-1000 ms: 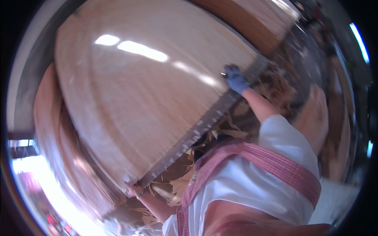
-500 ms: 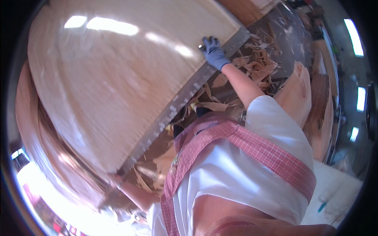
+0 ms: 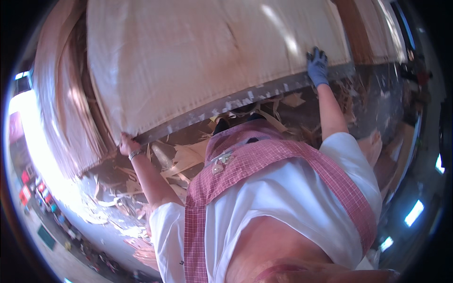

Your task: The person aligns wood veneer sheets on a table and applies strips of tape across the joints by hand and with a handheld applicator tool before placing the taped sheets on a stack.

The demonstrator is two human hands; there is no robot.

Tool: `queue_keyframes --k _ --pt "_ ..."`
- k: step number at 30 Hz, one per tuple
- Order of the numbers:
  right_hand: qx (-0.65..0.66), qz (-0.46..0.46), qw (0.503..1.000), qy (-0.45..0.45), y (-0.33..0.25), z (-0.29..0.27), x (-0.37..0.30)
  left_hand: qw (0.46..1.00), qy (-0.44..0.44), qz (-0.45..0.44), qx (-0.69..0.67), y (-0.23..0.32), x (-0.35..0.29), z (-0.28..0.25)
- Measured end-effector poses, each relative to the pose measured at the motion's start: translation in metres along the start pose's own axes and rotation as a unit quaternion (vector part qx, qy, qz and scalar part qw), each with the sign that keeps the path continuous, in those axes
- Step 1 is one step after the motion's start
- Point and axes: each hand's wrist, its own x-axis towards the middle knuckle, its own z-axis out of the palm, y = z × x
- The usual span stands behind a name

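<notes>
A wide, pale wood veneer sheet [image 3: 207,61] lies spread in front of me, over a grey table edge [image 3: 203,112] dotted with white flecks. At the sheet's near left corner, my bare left hand [image 3: 126,144], with a bracelet at the wrist, is closed on the sheet's edge. My right hand [image 3: 318,68] wears a blue-grey glove with dark fingertips. It rests flat near the sheet's front right corner, its fingers apart. What lies beneath the sheet is hidden.
More veneer sheets [image 3: 71,108] are stacked on the left, drooping toward the front. Another wood sheet [image 3: 373,33] lies at the far right. Torn veneer scraps [image 3: 184,158] litter the floor around my feet. Further wood pieces [image 3: 373,146] stand beside my right arm.
My view has turned, so the sheet's front edge runs more level across it. My left hand shows more plainly at the left corner. The right hand stays near the right corner.
</notes>
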Motion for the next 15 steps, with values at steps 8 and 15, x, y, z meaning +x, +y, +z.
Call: queue_keyframes --k 8,15 --pt "-0.004 0.004 1.000 -0.023 -0.001 -0.003 -0.014 0.981 0.176 -0.023 0.074 0.037 -0.043 0.005" --pt "-0.071 -0.024 0.994 -0.079 -0.011 -0.025 0.030 0.679 -0.140 0.453 0.560 0.044 -0.061 0.008"
